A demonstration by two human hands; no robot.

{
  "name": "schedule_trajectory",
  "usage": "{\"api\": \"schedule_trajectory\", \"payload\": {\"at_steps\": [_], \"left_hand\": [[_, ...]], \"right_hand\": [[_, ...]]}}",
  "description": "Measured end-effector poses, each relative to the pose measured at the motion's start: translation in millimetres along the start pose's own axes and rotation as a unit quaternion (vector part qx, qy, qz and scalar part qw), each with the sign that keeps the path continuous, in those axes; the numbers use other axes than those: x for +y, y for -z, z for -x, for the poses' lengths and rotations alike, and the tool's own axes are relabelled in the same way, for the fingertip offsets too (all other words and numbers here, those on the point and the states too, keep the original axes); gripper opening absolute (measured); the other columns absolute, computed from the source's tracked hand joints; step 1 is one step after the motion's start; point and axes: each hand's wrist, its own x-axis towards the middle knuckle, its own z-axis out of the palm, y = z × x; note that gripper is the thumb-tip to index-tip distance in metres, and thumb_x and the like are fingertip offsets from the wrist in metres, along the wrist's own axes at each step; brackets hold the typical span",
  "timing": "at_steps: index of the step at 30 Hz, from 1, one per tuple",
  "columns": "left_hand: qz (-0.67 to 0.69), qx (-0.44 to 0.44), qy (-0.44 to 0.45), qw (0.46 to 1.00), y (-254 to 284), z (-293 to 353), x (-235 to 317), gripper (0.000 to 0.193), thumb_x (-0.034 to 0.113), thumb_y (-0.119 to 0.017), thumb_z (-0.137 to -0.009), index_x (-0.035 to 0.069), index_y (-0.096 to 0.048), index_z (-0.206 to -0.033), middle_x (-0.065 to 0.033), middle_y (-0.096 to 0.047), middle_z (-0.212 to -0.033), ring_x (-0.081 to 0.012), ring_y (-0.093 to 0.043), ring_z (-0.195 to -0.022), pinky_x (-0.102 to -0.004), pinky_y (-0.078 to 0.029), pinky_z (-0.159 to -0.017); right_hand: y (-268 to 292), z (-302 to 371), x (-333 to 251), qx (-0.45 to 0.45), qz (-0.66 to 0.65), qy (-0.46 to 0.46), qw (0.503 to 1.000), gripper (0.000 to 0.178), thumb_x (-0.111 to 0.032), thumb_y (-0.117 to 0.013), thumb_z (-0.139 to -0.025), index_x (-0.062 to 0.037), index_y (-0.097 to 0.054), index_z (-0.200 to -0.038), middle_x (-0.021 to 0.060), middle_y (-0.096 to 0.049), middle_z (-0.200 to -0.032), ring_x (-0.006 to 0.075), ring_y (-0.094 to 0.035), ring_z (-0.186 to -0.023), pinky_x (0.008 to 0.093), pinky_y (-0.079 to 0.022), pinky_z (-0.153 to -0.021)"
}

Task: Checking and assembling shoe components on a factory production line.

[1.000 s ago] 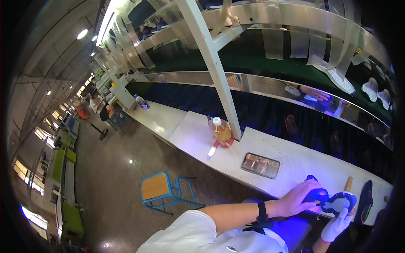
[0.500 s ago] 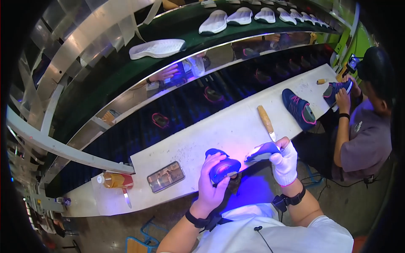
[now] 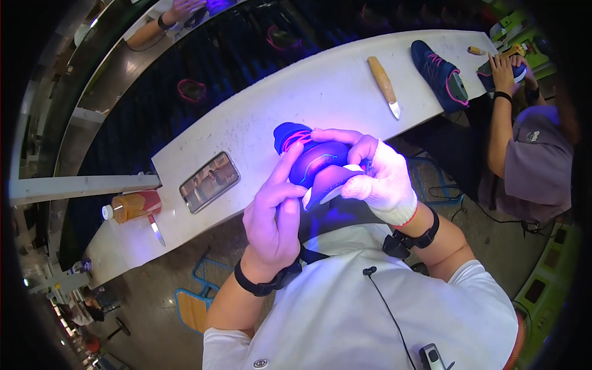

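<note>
Currently, left hand (image 3: 274,222): bare fingers are curling narrowly against the side of a dark shoe (image 3: 316,161) and the edge of a pale sole (image 3: 328,186).
Right hand (image 3: 387,185): gloved, its thumb and fingers are pinching the sole.
Dark shoe: it is tilting between both hands, over the near edge of the white worktable (image 3: 320,74).
Worktable: a wooden-handled knife (image 3: 383,80) and a phone (image 3: 209,182) are lying apart.
Co-worker: bare hands (image 3: 507,73) are holding another shoe (image 3: 488,79).
</note>
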Motion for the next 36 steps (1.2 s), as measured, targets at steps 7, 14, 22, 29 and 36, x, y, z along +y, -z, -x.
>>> {"api": "schedule_trajectory", "payload": {"at_steps": [7,14,22,29,36], "left_hand": [[0.170,0.141,0.025,0.975,-39.2,27.2,7.2,0.054,0.031,-0.086,-0.092,0.009,-0.041,-0.110,-0.0405,-0.049,-0.154,-0.0496,-0.043,-0.151,-0.0571,-0.023,-0.128],[0.125,0.116,-0.002,0.985,-29.5,34.1,4.1,0.049,0.017,-0.087,-0.091,0.009,-0.041,-0.106,-0.0385,-0.059,-0.145,-0.0507,-0.043,-0.151,-0.0595,-0.022,-0.129],[-0.069,-0.088,-0.013,0.994,19.3,3.5,15.3,0.060,0.049,-0.065,-0.104,0.000,-0.061,-0.138,-0.0208,-0.071,-0.129,-0.0374,-0.057,-0.129,-0.0512,-0.041,-0.115],[0.036,0.083,0.068,0.994,14.8,15.2,22.8,0.046,0.044,-0.052,-0.111,0.000,-0.061,-0.123,-0.0226,-0.072,-0.126,-0.0429,-0.056,-0.133,-0.0562,-0.038,-0.118],[-0.108,-0.073,0.093,0.987,64.9,-8.3,22.1,0.059,0.038,-0.095,-0.079,0.000,-0.073,-0.118,-0.0258,-0.076,-0.123,-0.0407,-0.068,-0.127,-0.0627,-0.039,-0.121]], "right_hand": [[-8.5,15.9,16.3,-0.009,0.172,0.165,0.971,0.037,-0.009,-0.090,-0.084,-0.0057,-0.055,-0.098,0.0274,-0.068,-0.138,0.0413,-0.059,-0.139,0.0549,-0.044,-0.119],[-4.7,20.2,22.3,-0.040,0.180,0.150,0.971,0.043,-0.013,-0.095,-0.078,-0.0129,-0.055,-0.096,0.0272,-0.065,-0.143,0.0454,-0.055,-0.143,0.0619,-0.030,-0.126],[2.0,7.8,9.2,-0.113,0.347,0.159,0.917,0.038,-0.018,-0.101,-0.066,-0.0109,-0.067,-0.081,0.0213,-0.068,-0.139,0.0380,-0.066,-0.132,0.0488,-0.051,-0.112],[7.0,-8.5,53.5,-0.033,0.443,0.295,0.846,0.046,-0.037,-0.093,-0.065,-0.0054,-0.064,-0.082,0.0205,-0.071,-0.128,0.0401,-0.073,-0.104,0.0431,-0.062,-0.076],[3.8,-27.3,70.0,-0.090,0.452,0.344,0.818,0.034,-0.033,-0.088,-0.069,-0.0117,-0.067,-0.084,0.0111,-0.069,-0.099,0.0324,-0.064,-0.086,0.0444,-0.054,-0.065]]}}
